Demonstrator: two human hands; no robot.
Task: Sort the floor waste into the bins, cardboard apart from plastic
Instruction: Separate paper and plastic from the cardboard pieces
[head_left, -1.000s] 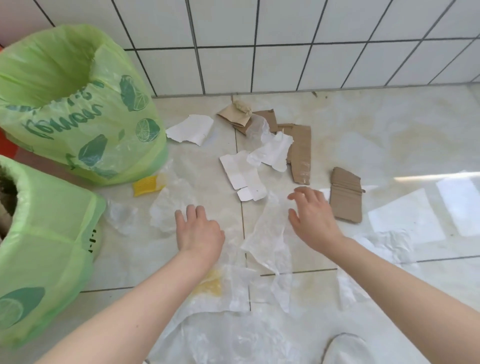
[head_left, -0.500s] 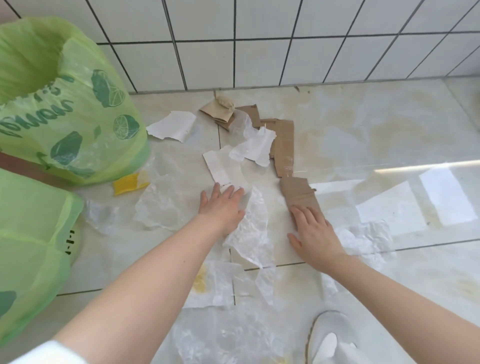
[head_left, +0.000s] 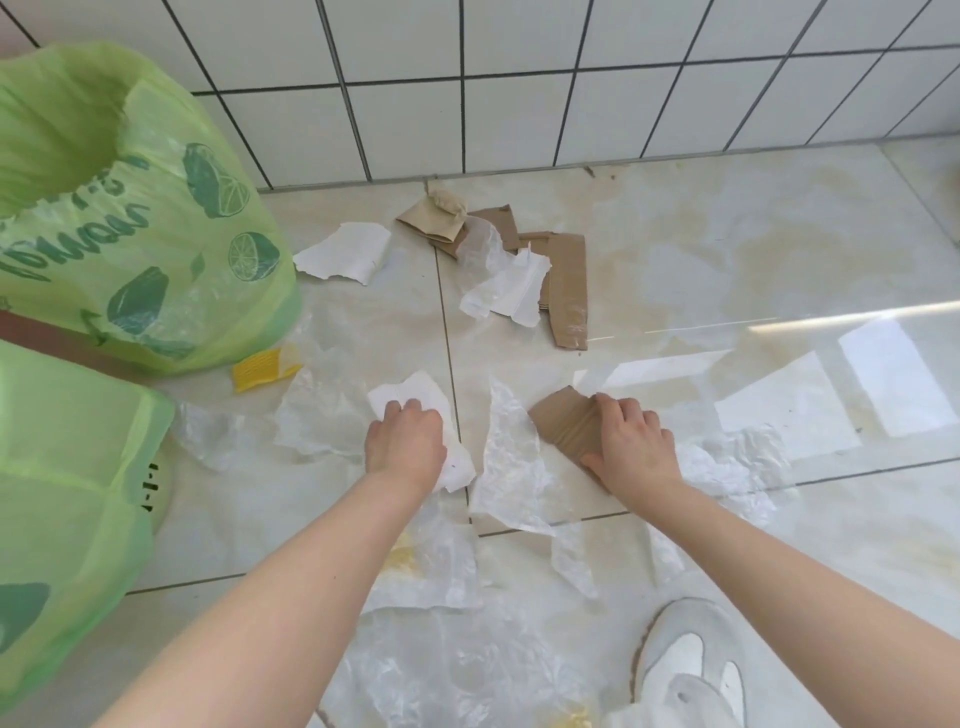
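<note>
Floor waste, noted relative to the nearer green-bagged bin. Right of it, our left hand curls over a white card scrap, torn-edged and flat on the tile. Further right, our right hand grips a brown corrugated cardboard piece, creased, fingers bent over its far edge. Between them lies crinkled clear plastic film; its outline is hard to trace, possibly several sheets.

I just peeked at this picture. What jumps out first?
Two big green-bagged bins stand at the left. Mid-floor, the left hand grips a white torn piece while the right hand grips a brown cardboard piece. More brown cardboard scraps lie near the tiled wall.
</note>
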